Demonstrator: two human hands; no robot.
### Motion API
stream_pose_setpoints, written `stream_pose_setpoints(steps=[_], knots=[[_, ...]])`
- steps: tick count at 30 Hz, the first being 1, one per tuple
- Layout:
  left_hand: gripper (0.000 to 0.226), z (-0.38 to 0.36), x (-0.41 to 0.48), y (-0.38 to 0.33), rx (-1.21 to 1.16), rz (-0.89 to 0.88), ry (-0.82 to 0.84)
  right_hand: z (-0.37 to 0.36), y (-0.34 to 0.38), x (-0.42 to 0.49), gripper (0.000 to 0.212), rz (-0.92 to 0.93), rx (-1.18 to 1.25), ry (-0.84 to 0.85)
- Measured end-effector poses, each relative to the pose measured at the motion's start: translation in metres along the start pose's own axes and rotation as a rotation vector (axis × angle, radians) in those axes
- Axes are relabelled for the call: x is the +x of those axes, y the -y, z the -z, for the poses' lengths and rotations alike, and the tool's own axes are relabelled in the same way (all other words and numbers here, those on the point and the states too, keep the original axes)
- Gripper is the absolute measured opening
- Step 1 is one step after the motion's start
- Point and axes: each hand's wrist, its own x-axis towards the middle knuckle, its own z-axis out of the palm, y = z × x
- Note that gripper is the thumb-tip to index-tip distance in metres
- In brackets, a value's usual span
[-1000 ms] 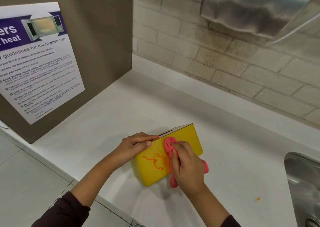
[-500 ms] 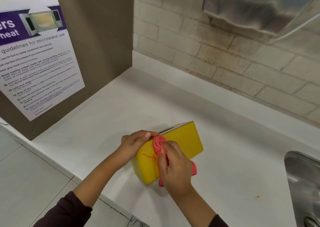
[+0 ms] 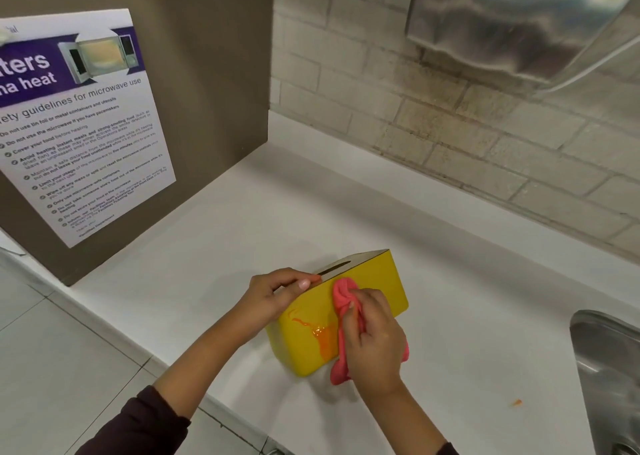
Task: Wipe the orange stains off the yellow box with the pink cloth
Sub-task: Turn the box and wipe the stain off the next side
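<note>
Here the broad white bench (image 3: 346,212) runs from a brown panel carrying a white and purple microwave-guidelines poster (image 3: 79,125) on the left to the rim of a steel sink (image 3: 602,368) at the right, with a pale brick wall (image 3: 450,142) behind and a brushed-metal dispenser (image 3: 512,21) mounted high on it. Near the front edge of the bench stands the rectangular yellow box (image 3: 377,284), its slotted top turned away and its long yellow face towards the person. The left hand (image 3: 273,298) clasps the box's upper left end, fingers curled over the top edge and thumb against the face. The right hand (image 3: 374,336) is closed around a bunched pink cloth (image 3: 344,293), pressing it on the middle of the face; the cloth's loose end hangs below the hand to the bench. Between the two hands, on the lower left part of the face, lie the wet orange stains (image 3: 320,336), smeared just beside the cloth. A small orange speck (image 3: 516,402) sits on the bench near the sink.
</note>
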Motion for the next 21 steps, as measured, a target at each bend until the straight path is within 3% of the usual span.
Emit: stream_pose_setpoints(steps=[4, 13, 21], knots=[[0.026, -0.001, 0.000, 0.001, -0.027, 0.012, -0.033, -0.012, 0.009, 0.004, 0.030, -0.082, 0.020, -0.071], [0.051, -0.005, 0.002, 0.001, 0.066, 0.042, -0.058, -0.019, 0.030, -0.004, 0.025, 0.124, 0.028, 0.053], [0.048, 0.001, 0.004, -0.005, 0.059, 0.098, 0.009, -0.016, 0.035, 0.000, 0.031, 0.239, -0.035, 0.198]])
